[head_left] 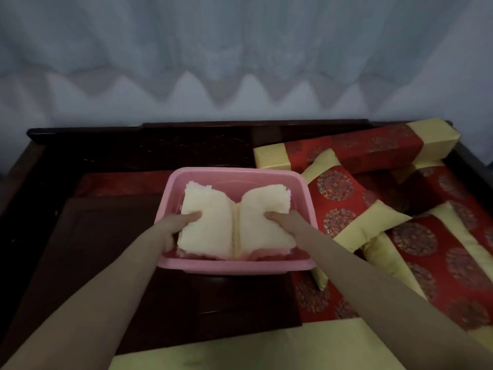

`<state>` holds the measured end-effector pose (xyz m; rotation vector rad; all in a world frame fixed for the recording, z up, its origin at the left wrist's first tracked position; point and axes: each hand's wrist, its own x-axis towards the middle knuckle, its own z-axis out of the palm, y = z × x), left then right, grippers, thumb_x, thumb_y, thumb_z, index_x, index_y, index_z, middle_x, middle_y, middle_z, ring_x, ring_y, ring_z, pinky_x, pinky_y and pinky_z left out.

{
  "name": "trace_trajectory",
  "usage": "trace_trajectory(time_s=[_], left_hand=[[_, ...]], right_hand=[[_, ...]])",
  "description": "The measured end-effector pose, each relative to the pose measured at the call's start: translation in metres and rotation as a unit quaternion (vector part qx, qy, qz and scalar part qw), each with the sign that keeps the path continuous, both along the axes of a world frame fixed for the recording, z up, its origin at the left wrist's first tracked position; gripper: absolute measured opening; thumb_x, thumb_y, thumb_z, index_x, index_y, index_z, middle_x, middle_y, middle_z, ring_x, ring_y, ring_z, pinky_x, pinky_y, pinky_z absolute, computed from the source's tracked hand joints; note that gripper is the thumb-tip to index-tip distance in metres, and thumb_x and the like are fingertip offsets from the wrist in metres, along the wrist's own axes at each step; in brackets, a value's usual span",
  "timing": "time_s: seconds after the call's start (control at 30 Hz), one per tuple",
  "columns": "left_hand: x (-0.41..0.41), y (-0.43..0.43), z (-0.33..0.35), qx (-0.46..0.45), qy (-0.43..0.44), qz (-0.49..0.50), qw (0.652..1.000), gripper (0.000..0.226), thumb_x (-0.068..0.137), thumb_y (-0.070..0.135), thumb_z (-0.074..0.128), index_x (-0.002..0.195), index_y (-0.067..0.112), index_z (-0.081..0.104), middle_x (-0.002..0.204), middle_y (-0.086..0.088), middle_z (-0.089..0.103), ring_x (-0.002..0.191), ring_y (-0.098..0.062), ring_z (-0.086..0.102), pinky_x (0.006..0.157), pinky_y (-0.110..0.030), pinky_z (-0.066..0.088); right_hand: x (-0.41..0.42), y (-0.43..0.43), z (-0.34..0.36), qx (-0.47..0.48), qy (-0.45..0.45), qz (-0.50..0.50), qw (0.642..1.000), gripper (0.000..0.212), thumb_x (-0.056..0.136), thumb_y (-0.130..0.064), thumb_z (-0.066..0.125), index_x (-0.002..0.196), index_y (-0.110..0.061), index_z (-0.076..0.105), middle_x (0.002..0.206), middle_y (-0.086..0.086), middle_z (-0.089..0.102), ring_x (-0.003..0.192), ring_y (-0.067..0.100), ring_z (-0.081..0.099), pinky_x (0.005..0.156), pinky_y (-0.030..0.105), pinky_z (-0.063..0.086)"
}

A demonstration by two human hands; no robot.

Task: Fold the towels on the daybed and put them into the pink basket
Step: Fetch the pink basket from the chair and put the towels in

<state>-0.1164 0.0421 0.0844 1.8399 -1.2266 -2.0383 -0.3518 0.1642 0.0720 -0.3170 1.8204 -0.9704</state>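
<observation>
A pink plastic basket [305, 194] stands on the dark wooden daybed, in the middle of the view. Inside it lie cream folded towels [213, 214], two halves side by side with a seam between them. My left hand [177, 227] grips the left half at its left edge, thumb on top. My right hand [286, 221] grips the right half at its right edge, thumb on top. The fingers of both hands are hidden under the towels. A bit of pink or orange cloth shows beneath the towels at the basket's near wall.
Red and yellow patterned cushions [344, 201] and a long bolster [357, 149] lie right of the basket. A red and yellow mat [440, 263] covers the right side. The dark wooden backrest [138, 145] rises behind. A pale curtain hangs beyond.
</observation>
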Motion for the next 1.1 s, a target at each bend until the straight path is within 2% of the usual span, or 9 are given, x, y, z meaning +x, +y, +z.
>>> trace_trajectory(time_s=[0.17, 0.37, 0.5, 0.67, 0.8, 0.87, 0.97, 1.03, 1.1], left_hand=[[-0.006, -0.006, -0.020, -0.028, -0.038, 0.013, 0.999, 0.043, 0.082, 0.017, 0.071, 0.114, -0.008, 0.058, 0.083, -0.015, 0.067, 0.070, -0.027, 0.064, 0.049, -0.033, 0.054], [-0.005, -0.007, -0.031, -0.056, -0.077, -0.010, 0.995, 0.034, 0.087, 0.015, 0.065, 0.113, -0.004, 0.054, 0.084, -0.010, 0.063, 0.074, -0.023, 0.060, 0.060, -0.033, 0.048], [-0.012, -0.003, -0.038, -0.139, -0.151, -0.068, 0.976, 0.037, 0.092, 0.016, 0.056, 0.121, -0.007, 0.051, 0.105, -0.018, 0.065, 0.089, -0.029, 0.059, 0.079, -0.036, 0.046], [-0.014, -0.002, -0.053, -0.373, -0.261, -0.200, 0.868, 0.076, 0.097, 0.014, 0.041, 0.150, 0.013, -0.013, 0.132, -0.021, 0.053, 0.102, -0.035, 0.062, 0.086, -0.044, 0.049], [-0.012, -0.021, -0.059, -0.538, -0.400, -0.426, 0.608, 0.077, 0.093, 0.006, 0.036, 0.148, 0.011, -0.018, 0.158, -0.019, 0.010, 0.138, -0.038, 0.028, 0.101, -0.047, 0.044], [-0.015, -0.030, -0.061, -0.533, -0.456, -0.503, 0.505, 0.066, 0.095, 0.013, 0.031, 0.149, 0.001, -0.004, 0.158, -0.018, 0.008, 0.143, -0.037, 0.015, 0.108, -0.052, 0.029], [-0.018, -0.042, -0.066, -0.484, -0.536, -0.546, 0.425, 0.062, 0.096, 0.020, 0.022, 0.147, -0.006, -0.002, 0.158, -0.019, 0.012, 0.144, -0.038, 0.009, 0.114, -0.056, 0.008], [-0.022, -0.048, -0.065, -0.453, -0.566, -0.559, 0.403, 0.063, 0.095, 0.022, 0.022, 0.147, -0.006, 0.000, 0.155, -0.019, 0.020, 0.142, -0.038, 0.015, 0.114, -0.055, 0.007], [-0.029, -0.050, -0.055, -0.454, -0.553, -0.562, 0.414, 0.064, 0.094, 0.025, 0.029, 0.148, -0.003, 0.010, 0.152, -0.017, 0.027, 0.139, -0.035, 0.022, 0.113, -0.051, 0.014]], right_hand=[[-0.003, -0.006, -0.025, 0.021, 0.014, 0.004, 1.000, 0.021, 0.083, -0.020, 0.069, 0.097, -0.009, 0.059, 0.080, 0.002, 0.059, 0.070, 0.016, 0.057, 0.061, 0.026, 0.048], [-0.009, -0.018, -0.042, 0.026, 0.090, 0.028, 0.995, 0.038, 0.082, -0.022, 0.066, 0.116, -0.011, 0.053, 0.121, 0.015, 0.062, 0.107, 0.030, 0.059, 0.096, 0.041, 0.048], [-0.008, -0.017, -0.058, 0.093, 0.312, 0.215, 0.921, 0.089, 0.089, -0.028, 0.055, 0.148, -0.015, -0.010, 0.154, 0.021, 0.017, 0.132, 0.038, 0.038, 0.105, 0.045, 0.038], [-0.014, -0.024, -0.056, 0.106, 0.639, 0.417, 0.637, 0.093, 0.086, -0.017, 0.055, 0.148, -0.027, -0.014, 0.158, 0.015, -0.004, 0.143, 0.038, 0.009, 0.111, 0.055, 0.023], [-0.020, -0.019, -0.059, 0.203, 0.690, 0.491, 0.491, 0.081, 0.093, -0.039, 0.043, 0.150, -0.008, -0.005, 0.157, 0.018, -0.012, 0.143, 0.039, -0.014, 0.110, 0.065, -0.011], [-0.020, -0.020, -0.065, 0.236, 0.710, 0.477, 0.461, 0.077, 0.095, -0.044, 0.030, 0.148, -0.001, -0.004, 0.156, 0.023, -0.011, 0.142, 0.043, -0.016, 0.108, 0.066, -0.014], [-0.021, -0.021, -0.071, 0.277, 0.711, 0.468, 0.446, 0.074, 0.096, -0.045, 0.017, 0.146, 0.004, -0.006, 0.154, 0.029, -0.010, 0.139, 0.050, -0.016, 0.109, 0.065, -0.015], [-0.018, -0.022, -0.065, 0.297, 0.697, 0.468, 0.456, 0.072, 0.097, -0.044, 0.017, 0.147, 0.004, -0.003, 0.154, 0.030, -0.007, 0.139, 0.051, -0.013, 0.111, 0.062, -0.014], [-0.014, -0.027, -0.047, 0.257, 0.678, 0.453, 0.518, 0.067, 0.096, -0.039, 0.027, 0.147, 0.001, 0.012, 0.156, 0.027, 0.000, 0.142, 0.049, -0.004, 0.116, 0.057, -0.007]])
